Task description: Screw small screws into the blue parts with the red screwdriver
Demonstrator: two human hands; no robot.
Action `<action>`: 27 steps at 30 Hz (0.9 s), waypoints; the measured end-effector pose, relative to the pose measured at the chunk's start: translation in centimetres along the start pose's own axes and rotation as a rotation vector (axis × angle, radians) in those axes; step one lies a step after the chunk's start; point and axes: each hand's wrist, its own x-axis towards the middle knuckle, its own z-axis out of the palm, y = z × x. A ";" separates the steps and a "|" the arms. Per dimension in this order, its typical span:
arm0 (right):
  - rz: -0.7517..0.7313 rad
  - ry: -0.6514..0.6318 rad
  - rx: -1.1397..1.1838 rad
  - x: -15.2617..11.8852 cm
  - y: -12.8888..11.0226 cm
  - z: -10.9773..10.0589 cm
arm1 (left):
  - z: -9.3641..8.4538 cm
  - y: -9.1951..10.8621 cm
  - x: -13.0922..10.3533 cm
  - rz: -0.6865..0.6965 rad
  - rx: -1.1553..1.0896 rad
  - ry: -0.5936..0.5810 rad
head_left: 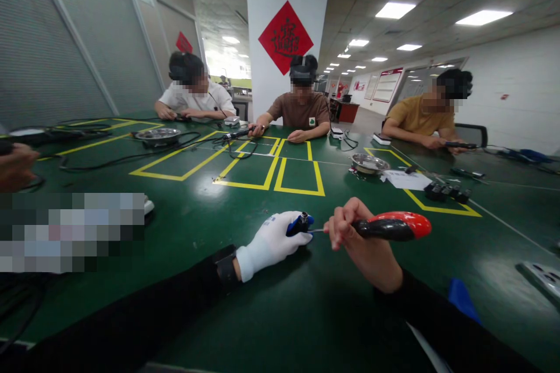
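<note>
My left hand, in a white glove with blue fingertips, is closed around a small black part with a short metal fitting on top. It rests low over the green table in front of me. My bare right hand grips a screwdriver with a red and black handle, its fingers pinched near the shaft. The thin metal shaft points left and reaches the black part at my left fingers. Glove and fingers hide the exact spot where the tip meets it.
Yellow tape marks rectangles on the green table. A metal bowl stands ahead right, near a paper sheet and several black parts. Another metal bowl and cables lie left. A power strip lies right. Co-workers sit around the table.
</note>
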 end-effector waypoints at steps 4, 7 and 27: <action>0.006 0.109 0.052 -0.2 -0.1 0.4 | 0.2 0.2 0.0 0.007 0.009 -0.015; 0.025 0.140 -0.015 -0.5 -0.5 0.5 | 0.2 0.2 0.0 0.018 0.012 -0.029; -0.241 0.186 -0.553 -1.1 0.5 -0.3 | -0.2 0.1 0.1 0.026 -0.003 -0.041</action>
